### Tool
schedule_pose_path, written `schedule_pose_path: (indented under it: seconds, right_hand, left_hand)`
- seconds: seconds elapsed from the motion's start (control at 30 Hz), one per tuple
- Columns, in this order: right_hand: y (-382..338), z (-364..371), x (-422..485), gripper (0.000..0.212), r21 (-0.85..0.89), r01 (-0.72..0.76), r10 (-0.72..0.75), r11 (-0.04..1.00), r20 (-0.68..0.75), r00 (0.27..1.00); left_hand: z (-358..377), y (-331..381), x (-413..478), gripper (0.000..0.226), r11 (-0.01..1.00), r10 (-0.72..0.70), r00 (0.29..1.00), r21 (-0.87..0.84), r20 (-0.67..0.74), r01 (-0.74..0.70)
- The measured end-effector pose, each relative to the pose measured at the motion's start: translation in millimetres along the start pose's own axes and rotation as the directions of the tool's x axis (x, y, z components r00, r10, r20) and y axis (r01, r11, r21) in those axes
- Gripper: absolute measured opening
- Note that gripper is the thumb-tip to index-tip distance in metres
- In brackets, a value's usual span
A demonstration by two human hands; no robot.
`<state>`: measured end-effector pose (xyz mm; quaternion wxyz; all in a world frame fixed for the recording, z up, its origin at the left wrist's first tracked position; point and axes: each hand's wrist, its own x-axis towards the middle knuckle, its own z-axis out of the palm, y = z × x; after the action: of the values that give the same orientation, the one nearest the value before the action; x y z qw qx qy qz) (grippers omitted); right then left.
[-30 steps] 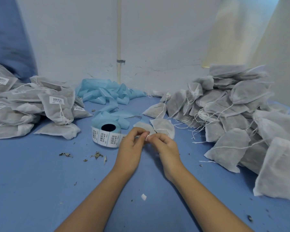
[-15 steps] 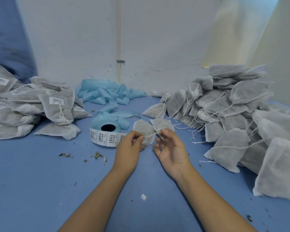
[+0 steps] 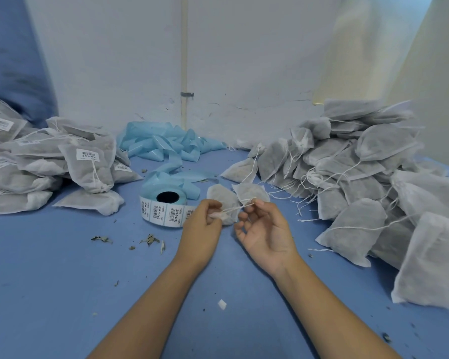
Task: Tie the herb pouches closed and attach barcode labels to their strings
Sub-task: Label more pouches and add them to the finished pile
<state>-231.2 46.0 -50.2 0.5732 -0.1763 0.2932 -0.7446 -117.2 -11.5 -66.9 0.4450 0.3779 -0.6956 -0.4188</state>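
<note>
A small grey herb pouch [image 3: 222,196] lies on the blue table [image 3: 62,281] just beyond my hands, its white string [image 3: 237,208] stretched between them. My left hand [image 3: 202,224] pinches the pouch's gathered neck and one end of the string. My right hand [image 3: 263,226], palm turned up, pinches the other end of the string between thumb and forefinger. A second pouch [image 3: 252,193] lies right behind. The roll of barcode labels [image 3: 163,208] stands just left of my left hand.
A heap of labelled pouches [image 3: 49,161] fills the left side. A large heap of unlabelled pouches [image 3: 360,182] with loose strings fills the right. Blue backing tape [image 3: 166,146] piles up by the white wall. Dry herb crumbs [image 3: 149,239] and a paper scrap [image 3: 222,304] lie on the table.
My hands, close together a second ago, have drawn apart, stretching the string. My right hand has turned palm up and moved right.
</note>
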Motion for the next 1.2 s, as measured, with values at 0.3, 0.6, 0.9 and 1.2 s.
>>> schedule_pose_path:
  seconds: [0.3,0.6,0.9,1.2]
  right_hand:
    - [-3.1,3.2,-7.7,0.032,0.014,-0.128,0.115,0.992,0.344,0.932]
    - [3.9,5.4,-0.1,0.016,-0.232,0.017,-0.019,0.972,-0.005,1.000]
    - [11.8,6.1,1.7,0.019,-0.284,0.081,-0.107,0.955,-0.077,0.991]
    - [21.4,11.6,0.5,0.017,-0.308,0.108,-0.131,0.945,-0.055,0.990]
  left_hand:
    - [-4.5,6.2,-4.9,0.007,0.846,0.384,0.905,0.461,-0.182,-0.267]
    - [-7.6,31.1,4.5,0.015,0.910,-0.018,0.911,-0.384,-0.412,-0.156]
    - [-12.9,31.6,10.4,0.023,0.711,-0.212,0.960,-0.703,-0.182,0.023]
    - [3.3,21.9,0.0,0.028,0.864,-0.043,0.984,-0.502,-0.173,-0.050]
